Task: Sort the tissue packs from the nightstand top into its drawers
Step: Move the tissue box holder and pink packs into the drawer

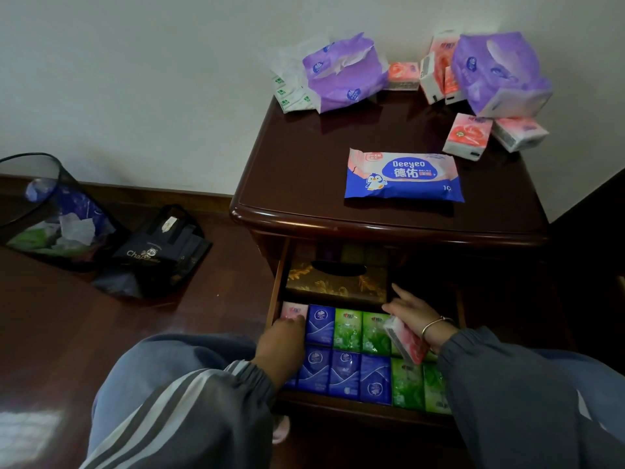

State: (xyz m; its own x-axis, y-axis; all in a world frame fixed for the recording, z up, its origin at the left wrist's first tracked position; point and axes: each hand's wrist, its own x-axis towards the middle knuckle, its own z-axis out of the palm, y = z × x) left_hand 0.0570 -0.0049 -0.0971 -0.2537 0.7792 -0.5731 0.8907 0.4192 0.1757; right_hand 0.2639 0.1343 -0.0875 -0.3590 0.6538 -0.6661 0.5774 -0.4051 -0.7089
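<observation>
Left hand fingertips on a pink pack in the open drawer (grasp unclear), right hand clutching another pink pack.

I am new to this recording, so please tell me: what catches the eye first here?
The open wooden drawer, packed with rows of blue and green tissue packs, draws the eye first, with both hands inside it. Next, the blue wet-wipe pouch lies flat on the dark glossy nightstand top.
</observation>
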